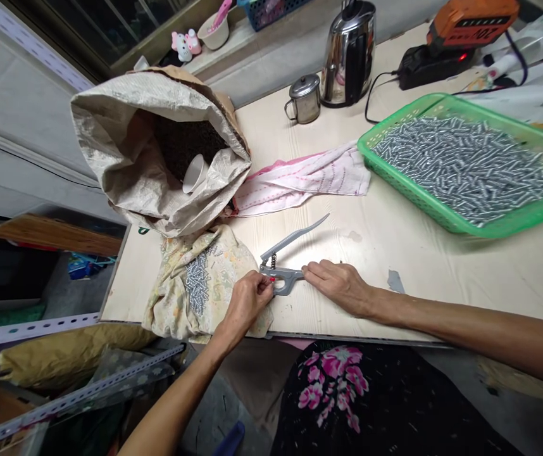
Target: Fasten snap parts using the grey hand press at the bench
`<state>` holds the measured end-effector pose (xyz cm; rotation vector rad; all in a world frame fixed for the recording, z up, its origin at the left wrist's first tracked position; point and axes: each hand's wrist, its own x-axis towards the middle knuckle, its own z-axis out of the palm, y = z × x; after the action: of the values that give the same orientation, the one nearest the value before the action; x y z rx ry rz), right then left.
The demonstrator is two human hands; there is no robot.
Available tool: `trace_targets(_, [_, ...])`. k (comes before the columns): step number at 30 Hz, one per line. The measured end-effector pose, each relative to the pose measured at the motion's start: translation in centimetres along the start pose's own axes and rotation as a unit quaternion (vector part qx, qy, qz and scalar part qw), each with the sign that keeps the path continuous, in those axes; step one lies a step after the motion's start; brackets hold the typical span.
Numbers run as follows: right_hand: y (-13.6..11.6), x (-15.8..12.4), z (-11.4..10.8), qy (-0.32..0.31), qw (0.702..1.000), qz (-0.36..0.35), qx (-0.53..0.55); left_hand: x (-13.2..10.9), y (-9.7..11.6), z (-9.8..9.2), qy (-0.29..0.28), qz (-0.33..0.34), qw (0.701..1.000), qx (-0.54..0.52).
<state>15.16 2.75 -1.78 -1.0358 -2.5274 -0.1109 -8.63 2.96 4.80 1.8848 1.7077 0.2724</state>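
Head view. Pinches the nose of the grey hand press (285, 276) with left hand (247, 303); grips its lower handle with closed right hand (337, 283); holds it flat on table (442, 266) near front edge, just beside floral cloth (190, 278).

On the counter (442, 266), the press tool (287, 269) lies between the left hand (245, 304) and right hand (338, 285); sack (124, 152) behind-left, towel (300, 180) behind, basket (423, 196) right, kettle (350, 50) at the back

grey press pliers (283, 276), lever raised, lying flat
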Motion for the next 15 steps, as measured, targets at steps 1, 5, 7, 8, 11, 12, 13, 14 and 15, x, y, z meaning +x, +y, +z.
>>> trace_targets(1, [0.0, 0.0, 0.0, -0.002, 1.000, 0.002, 0.001, 0.1, 0.0, -0.1, -0.012, -0.014, 1.000, -0.006])
trace_targets(5, [0.2, 0.2, -0.1, -0.009, 1.000, 0.000, 0.027, 0.1, -0.5, 0.2, -0.051, -0.075, 0.993, -0.072])
trace_targets(7, [0.3, 0.3, -0.3, -0.026, 0.999, 0.005, 0.047, -0.1, -0.6, 0.4, -0.068, -0.114, 0.984, -0.119])
trace_targets(8, [0.3, 0.4, -0.5, -0.038, 0.998, 0.011, 0.054, -0.3, -0.7, 0.6, -0.074, -0.134, 0.978, -0.141])
trace_targets(11, [0.4, 0.6, -0.9, -0.081, 0.994, 0.030, 0.065, -0.6, -0.8, 0.8, -0.079, -0.181, 0.963, -0.184])
trace_targets(12, [0.4, 0.7, -1.0, -0.096, 0.992, 0.034, 0.069, -0.6, -0.8, 0.9, -0.079, -0.190, 0.960, -0.191])
trace_targets(13, [0.5, 0.7, -1.1, -0.110, 0.991, 0.036, 0.073, -0.6, -0.8, 0.9, -0.080, -0.199, 0.957, -0.197])
trace_targets(14, [0.5, 0.8, -1.3, -0.122, 0.989, 0.039, 0.078, -0.6, -0.8, 0.9, -0.082, -0.208, 0.953, -0.204])
trace_targets(15, [0.5, 0.8, -1.4, -0.133, 0.987, 0.042, 0.081, -0.6, -0.8, 0.9, -0.085, -0.217, 0.950, -0.210])
